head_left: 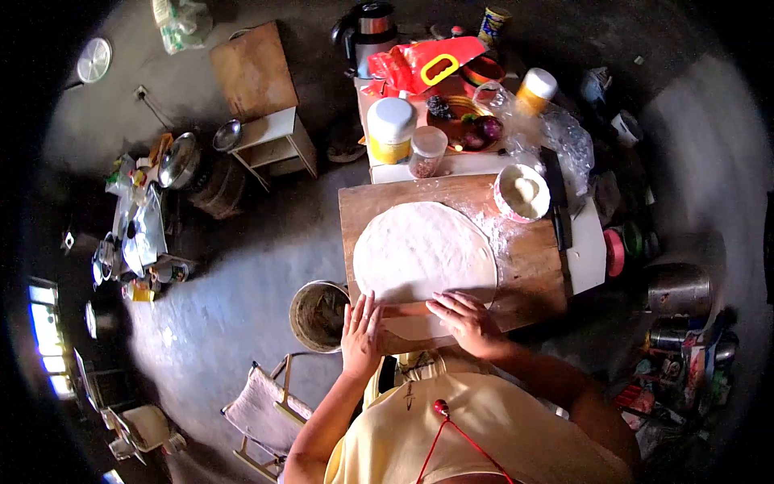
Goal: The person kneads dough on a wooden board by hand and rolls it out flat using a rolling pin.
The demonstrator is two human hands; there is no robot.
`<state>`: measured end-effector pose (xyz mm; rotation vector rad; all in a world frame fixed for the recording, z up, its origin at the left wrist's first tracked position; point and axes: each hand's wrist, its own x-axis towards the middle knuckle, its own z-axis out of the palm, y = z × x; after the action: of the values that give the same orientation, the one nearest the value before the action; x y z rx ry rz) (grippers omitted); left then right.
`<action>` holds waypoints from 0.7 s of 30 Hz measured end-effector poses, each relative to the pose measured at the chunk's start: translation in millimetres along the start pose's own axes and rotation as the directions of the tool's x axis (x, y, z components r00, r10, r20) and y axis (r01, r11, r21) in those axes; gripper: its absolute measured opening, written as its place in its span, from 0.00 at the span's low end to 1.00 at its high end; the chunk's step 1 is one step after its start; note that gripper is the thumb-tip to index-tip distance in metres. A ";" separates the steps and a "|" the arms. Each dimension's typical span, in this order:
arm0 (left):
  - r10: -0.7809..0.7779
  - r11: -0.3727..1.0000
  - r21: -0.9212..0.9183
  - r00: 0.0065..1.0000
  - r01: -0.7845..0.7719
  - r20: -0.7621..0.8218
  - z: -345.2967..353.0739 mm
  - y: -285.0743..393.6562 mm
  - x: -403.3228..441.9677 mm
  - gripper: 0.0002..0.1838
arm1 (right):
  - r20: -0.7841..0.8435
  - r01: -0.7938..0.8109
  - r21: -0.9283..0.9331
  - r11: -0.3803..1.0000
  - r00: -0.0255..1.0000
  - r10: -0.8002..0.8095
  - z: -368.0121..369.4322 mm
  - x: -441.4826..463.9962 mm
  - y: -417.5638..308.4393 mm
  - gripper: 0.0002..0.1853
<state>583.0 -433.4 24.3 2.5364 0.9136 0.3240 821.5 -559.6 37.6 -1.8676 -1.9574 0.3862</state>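
Note:
A large, thin round of pale dough (pixel 423 248) lies on a floured wooden board (pixel 532 282). Across the dough's near edge runs a wooden rolling pin (pixel 405 310), with some dough showing on its near side. My left hand (pixel 361 335) rests on the pin's left end, fingers stretched out. On its right end lies my right hand (pixel 466 321), fingers extended and slightly apart. Both palms face down. A bowl of flour (pixel 522 194) stands at the board's back right corner, beside a dark long-handled tool (pixel 558 202).
Behind the board stand a white-lidded jar (pixel 391 129), a small jar (pixel 427 152), a plate of vegetables (pixel 463 123) and a red bag (pixel 427 64). A bucket (pixel 319 316) is left of the board, near a folding stool (pixel 266 407). Metal pots (pixel 680 290) stand at right.

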 end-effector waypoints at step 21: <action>-0.045 0.996 0.058 0.935 0.069 -0.351 60.3 7.8 244.0 0.37 | -0.330 -0.312 -0.276 0.909 0.919 0.215 -21.2 117.7 128.1 0.44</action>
<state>793.1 -298.9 -7.3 2.5541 1.1428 0.7562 941.9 -435.6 8.3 -2.2589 -1.6432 -0.1488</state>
